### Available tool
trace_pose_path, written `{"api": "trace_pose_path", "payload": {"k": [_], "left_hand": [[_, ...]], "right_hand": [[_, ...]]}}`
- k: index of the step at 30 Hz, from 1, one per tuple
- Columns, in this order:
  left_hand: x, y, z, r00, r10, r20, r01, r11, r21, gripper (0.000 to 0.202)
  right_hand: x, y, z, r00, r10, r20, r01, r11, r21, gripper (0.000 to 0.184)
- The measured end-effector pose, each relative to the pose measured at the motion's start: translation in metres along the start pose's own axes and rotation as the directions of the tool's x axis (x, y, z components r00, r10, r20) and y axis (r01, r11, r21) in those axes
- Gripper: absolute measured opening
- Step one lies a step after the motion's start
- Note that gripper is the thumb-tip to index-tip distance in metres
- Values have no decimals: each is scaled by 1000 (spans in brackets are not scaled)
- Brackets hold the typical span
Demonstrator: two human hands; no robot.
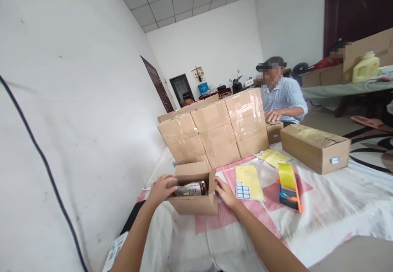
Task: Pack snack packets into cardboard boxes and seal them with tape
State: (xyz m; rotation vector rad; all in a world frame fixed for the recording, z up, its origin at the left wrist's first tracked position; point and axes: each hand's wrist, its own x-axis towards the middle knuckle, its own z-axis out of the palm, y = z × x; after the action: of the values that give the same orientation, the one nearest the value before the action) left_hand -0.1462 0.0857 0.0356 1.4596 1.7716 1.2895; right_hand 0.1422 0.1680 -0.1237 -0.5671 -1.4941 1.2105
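Observation:
A small open cardboard box (196,203) stands on the cloth-covered table in front of me, its flaps up. Inside lies a packet (190,189) with printed lettering. My left hand (161,188) is curled over the box's left edge, fingers on the rim. My right hand (225,192) presses against the box's right side flap, fingers bent round it.
A stack of taped cardboard boxes (215,131) rises just behind. A sticker sheet (249,182) and an orange tape dispenser (288,187) lie to the right, then a long box (315,147). A person (281,96) sits across the table. The white wall (76,120) is close on the left.

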Motion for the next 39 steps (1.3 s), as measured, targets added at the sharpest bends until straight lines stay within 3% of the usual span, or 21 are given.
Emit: {"api": "trace_pose_path", "payload": {"k": [2,4,8,12,13,16,18,21,23,26,30,33,36,39], "left_hand": [[-12,-14,-3,986,-42,-163,31,997,-69,51],[-30,-32,3,963,-103,-247,66,986,-152,62],[-72,-64,30,978,-77,-194,3,935,-355,91],[-95,-77,45,978,48,-203,-107,951,-290,123],[-98,-77,46,976,116,-184,-156,963,-219,116],[-109,-71,51,954,295,-59,-296,955,-14,68],[-120,-63,56,956,288,-51,-289,957,-12,55],[-137,-51,63,980,124,-155,-146,980,-135,67],[-140,-47,65,977,61,-206,-87,989,-122,75],[-130,-51,66,964,103,-243,-112,993,-22,80],[-117,-57,65,946,231,-229,-224,973,58,74],[-129,-45,63,897,374,-235,-297,904,307,61],[-152,-24,68,831,492,-262,-283,777,563,47],[-165,-11,80,780,621,-77,-420,611,671,37]], "right_hand": [[-3,-1,0,1000,8,-1,-8,1000,-16,57],[-6,-2,1,1000,20,7,-20,1000,-19,65],[-16,-13,3,996,78,30,-79,996,41,65],[-28,-38,2,977,207,58,-214,953,216,55],[-31,-45,0,973,221,73,-232,940,250,52],[-41,-70,-6,959,265,100,-282,930,235,43],[-47,-85,-8,943,322,85,-331,933,139,39],[-50,-101,-6,912,405,58,-407,913,25,38],[-48,-107,-3,898,434,69,-437,899,28,39],[-41,-114,3,928,371,23,-371,923,104,32],[-34,-121,11,974,191,-120,-179,978,105,31],[-37,-122,13,992,66,-109,-64,998,24,33],[-44,-120,7,996,81,-40,-82,996,-17,31],[-51,-118,0,991,131,-3,-131,991,-28,18]]}}
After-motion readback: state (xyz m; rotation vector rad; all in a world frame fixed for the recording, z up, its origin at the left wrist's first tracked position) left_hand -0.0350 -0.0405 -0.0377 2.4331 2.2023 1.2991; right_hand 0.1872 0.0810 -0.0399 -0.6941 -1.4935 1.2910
